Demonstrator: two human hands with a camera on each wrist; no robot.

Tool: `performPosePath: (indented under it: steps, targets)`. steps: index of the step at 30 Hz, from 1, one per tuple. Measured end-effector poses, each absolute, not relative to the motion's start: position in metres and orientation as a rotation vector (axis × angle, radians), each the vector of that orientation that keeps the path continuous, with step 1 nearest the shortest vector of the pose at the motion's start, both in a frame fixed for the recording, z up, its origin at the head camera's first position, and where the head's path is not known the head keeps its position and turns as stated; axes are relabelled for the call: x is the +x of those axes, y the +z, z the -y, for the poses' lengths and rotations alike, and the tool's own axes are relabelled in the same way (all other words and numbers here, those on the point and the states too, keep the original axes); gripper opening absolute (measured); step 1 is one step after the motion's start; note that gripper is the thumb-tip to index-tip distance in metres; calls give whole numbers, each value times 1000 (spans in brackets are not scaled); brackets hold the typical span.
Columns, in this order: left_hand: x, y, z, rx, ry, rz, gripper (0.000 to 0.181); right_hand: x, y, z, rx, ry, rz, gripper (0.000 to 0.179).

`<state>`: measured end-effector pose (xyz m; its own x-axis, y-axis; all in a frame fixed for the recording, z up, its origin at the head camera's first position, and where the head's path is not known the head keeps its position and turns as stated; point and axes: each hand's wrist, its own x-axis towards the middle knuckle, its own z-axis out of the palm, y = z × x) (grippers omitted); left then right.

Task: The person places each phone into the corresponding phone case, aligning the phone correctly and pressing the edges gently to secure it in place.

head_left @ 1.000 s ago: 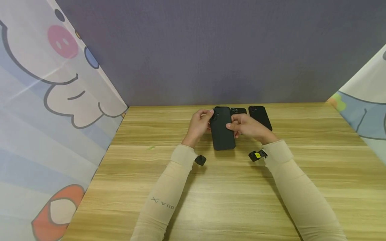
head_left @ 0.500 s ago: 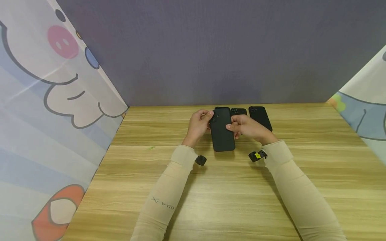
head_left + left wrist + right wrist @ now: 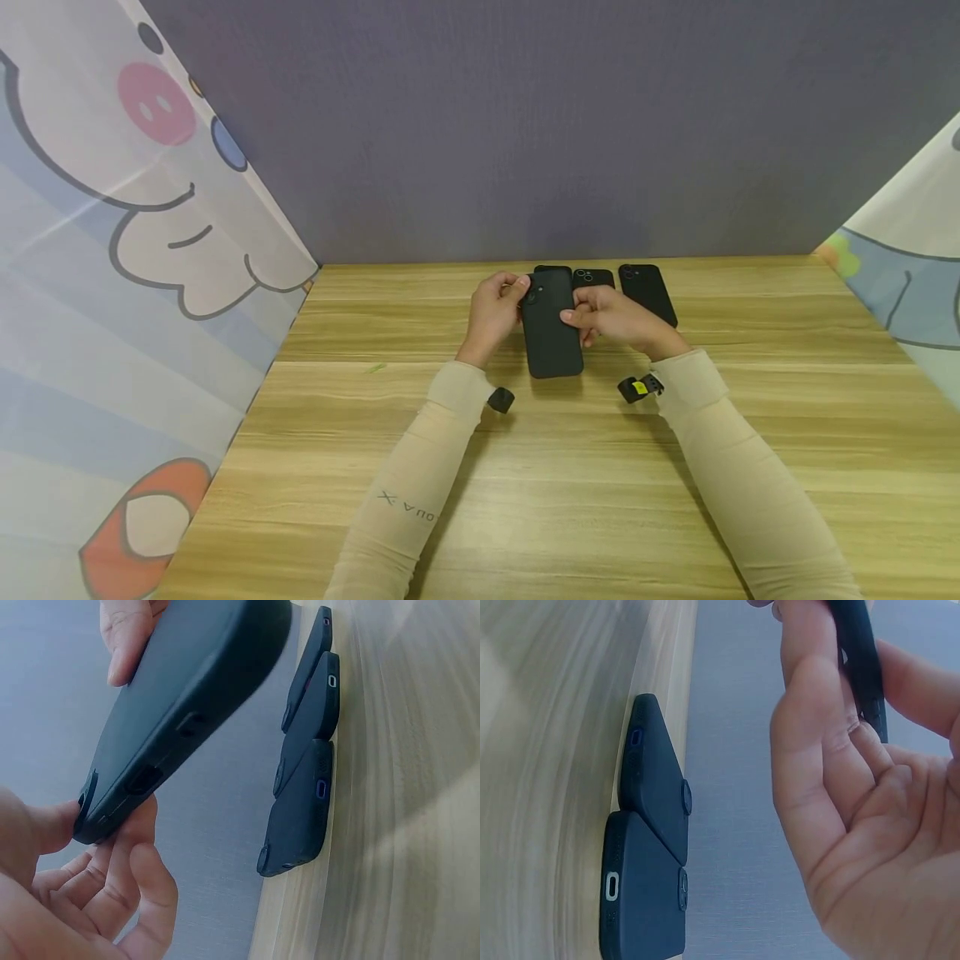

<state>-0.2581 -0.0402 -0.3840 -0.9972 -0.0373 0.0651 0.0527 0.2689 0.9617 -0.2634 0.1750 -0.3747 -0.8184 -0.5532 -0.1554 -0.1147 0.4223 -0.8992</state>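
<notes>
A black phone case (image 3: 552, 342) is held up above the table, back and camera cutout toward the head camera; whether it contains a phone I cannot tell. My left hand (image 3: 491, 315) pinches its upper left corner, thumb on the back and fingers behind. On the opposite long edge, my right hand (image 3: 617, 318) grips it between thumb and fingers. The left wrist view shows the side cutouts of this case (image 3: 191, 690). Behind it lie three black-cased phones: one (image 3: 296, 817) mostly hidden from the head view, a middle one (image 3: 596, 277) partly covered, and one (image 3: 649, 293) at the right.
The wooden table (image 3: 547, 483) runs back to a grey upright panel (image 3: 547, 133). Cartoon-printed cloth (image 3: 90, 292) hangs on the left, with another printed sheet (image 3: 915, 250) on the right. Small black wrist cameras (image 3: 501, 400) hang below both sleeves.
The held case has dropped very slightly toward me, so more of the phone behind its top edge shows. Both hands keep the same hold.
</notes>
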Motion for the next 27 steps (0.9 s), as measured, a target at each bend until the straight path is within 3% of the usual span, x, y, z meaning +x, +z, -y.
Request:
performPosePath:
  steps: [27]
  targets:
    - [-259, -383, 42, -24, -2028, 2367, 26, -263, -374, -174, -560, -1365, -2249, 21]
